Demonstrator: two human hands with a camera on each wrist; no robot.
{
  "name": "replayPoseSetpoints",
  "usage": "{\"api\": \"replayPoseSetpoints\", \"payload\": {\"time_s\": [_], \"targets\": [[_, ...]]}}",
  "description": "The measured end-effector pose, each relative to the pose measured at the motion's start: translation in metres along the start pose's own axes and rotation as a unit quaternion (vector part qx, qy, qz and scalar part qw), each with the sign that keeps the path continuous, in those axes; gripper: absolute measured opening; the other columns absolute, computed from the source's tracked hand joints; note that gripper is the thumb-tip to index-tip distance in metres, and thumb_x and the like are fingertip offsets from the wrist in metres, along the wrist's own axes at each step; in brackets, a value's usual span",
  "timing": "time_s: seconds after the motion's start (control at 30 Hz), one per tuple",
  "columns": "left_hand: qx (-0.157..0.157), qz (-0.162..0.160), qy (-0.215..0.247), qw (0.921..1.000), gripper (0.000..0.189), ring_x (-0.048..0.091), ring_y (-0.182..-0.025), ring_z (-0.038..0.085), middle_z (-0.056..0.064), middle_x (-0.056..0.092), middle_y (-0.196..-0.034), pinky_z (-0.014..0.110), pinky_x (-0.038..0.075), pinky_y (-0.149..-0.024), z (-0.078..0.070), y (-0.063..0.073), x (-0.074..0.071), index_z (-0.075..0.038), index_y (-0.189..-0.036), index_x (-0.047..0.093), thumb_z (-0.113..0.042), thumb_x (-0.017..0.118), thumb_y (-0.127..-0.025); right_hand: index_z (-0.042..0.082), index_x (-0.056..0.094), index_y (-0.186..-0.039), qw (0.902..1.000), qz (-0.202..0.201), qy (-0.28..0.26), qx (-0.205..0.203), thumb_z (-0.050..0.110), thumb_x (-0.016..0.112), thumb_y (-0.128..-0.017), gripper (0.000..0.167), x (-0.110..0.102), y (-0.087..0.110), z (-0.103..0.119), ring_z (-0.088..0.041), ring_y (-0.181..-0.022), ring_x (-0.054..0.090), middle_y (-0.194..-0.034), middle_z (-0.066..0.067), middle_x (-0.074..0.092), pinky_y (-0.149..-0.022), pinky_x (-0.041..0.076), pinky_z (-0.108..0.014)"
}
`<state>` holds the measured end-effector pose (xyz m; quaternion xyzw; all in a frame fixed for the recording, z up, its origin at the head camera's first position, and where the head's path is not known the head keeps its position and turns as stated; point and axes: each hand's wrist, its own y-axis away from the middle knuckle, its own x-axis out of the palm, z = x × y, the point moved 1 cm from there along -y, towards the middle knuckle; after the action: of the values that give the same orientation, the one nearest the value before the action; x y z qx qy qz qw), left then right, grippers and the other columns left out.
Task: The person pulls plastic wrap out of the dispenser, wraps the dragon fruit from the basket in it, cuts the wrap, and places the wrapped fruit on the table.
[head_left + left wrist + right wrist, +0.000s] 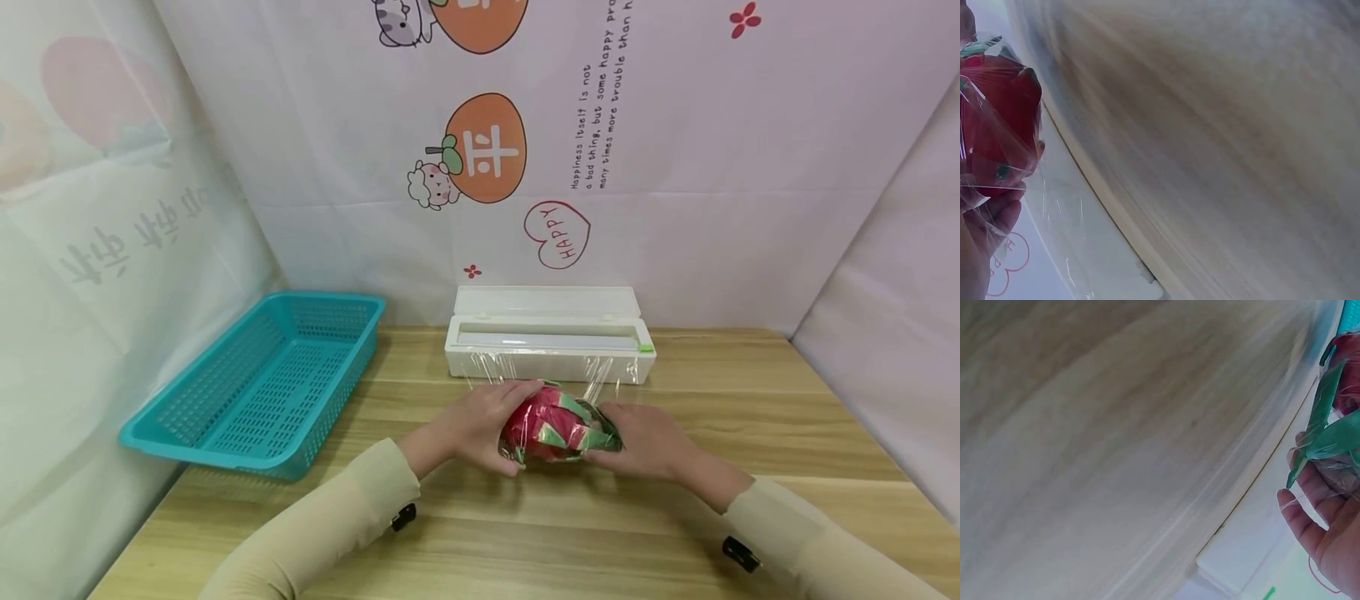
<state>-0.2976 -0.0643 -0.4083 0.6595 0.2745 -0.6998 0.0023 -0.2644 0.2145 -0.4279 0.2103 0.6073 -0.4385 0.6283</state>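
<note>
A red dragon fruit with green leaf tips lies between the two hands, clear cling film over it. My left hand grips its rounded red end, thumb toward me and fingers over the far side. At the leafy end, my right hand holds the fruit and film between thumb and fingers. Film runs from the fruit back to the white cling film dispenser, whose lid stands up. In the left wrist view, wrinkled film covers the red skin. Green leaves rest by the right fingers in the right wrist view.
A turquoise plastic basket stands at the left of the wooden table. Printed white cloth hangs behind and along both sides. A green piece sits at the dispenser's right end.
</note>
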Motion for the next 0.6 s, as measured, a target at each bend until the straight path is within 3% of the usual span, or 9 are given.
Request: {"api": "replayPoseSetpoints", "payload": {"time_s": [0.33,0.6], "targets": [[-0.026,0.015,0.068,0.9972,0.11,0.058,-0.111,0.015,0.005,0.059,-0.123,0.029,0.048,-0.093,0.0039,-0.0046,-0.0026,-0.004,-0.145,0.032,-0.049,0.083,-0.059,0.013,0.063,-0.1,0.9986,0.026,-0.045,0.015,0.059,0.065,-0.082,0.049,-0.0006,-0.0008,-0.0032,-0.005,-0.067,0.048,-0.074,0.015,0.051,-0.056,0.041,-0.026],[-0.067,0.034,0.098,0.9923,0.105,0.058,-0.108,0.011,0.001,0.059,-0.123,0.028,0.049,-0.089,0.0056,-0.0052,-0.0018,-0.012,-0.147,0.031,-0.051,0.079,-0.062,0.005,0.065,-0.115,0.9944,0.057,-0.08,0.038,0.059,0.061,-0.087,0.061,-0.0007,-0.0011,-0.0033,-0.008,-0.073,0.051,-0.082,0.012,0.057,-0.061,0.044,-0.028]]}}
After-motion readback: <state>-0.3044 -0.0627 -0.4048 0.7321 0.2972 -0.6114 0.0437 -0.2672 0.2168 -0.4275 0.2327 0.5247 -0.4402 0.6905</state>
